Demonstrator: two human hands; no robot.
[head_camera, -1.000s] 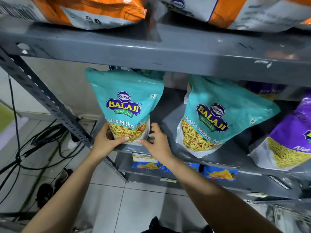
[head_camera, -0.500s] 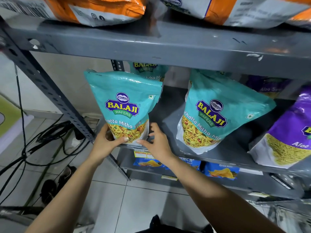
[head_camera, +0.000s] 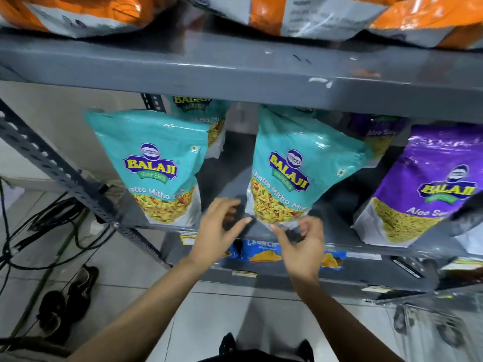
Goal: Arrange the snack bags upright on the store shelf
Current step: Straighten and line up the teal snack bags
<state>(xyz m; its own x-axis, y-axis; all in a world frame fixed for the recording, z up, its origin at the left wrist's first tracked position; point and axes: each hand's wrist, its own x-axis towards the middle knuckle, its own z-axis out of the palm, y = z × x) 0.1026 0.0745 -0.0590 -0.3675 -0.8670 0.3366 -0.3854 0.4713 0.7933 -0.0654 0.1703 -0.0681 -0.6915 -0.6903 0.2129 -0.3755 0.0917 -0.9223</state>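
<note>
Grey metal shelf [head_camera: 227, 178] bearing two teal Balaji snack bags [head_camera: 154, 163], one leaning [head_camera: 295, 165], purple Aloo Sev bag [head_camera: 428, 184] standing alongside

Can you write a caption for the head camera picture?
Both hands, left and right, reach for the tilted teal snack bag on the grey shelf.

Left teal bag [head_camera: 154, 165] in front of me – "BALAJI WAFERS", below it "Khatta Mitha", first letter cut off. Middle teal bag [head_camera: 295, 168] – "BALAJI", "Khatta Mitha". Teal bag behind [head_camera: 206, 113] – "WAFERS", "Mitha". Purple bag [head_camera: 428, 184] on right – "BALAJI", "Aloo Se", rest hidden. Rear purple bag [head_camera: 376, 129] – "Aloo Se". Blue packet [head_camera: 264, 253] on lower shelf – "CRUNCH", blurred. Shelf-edge price tags unreadable.
</note>
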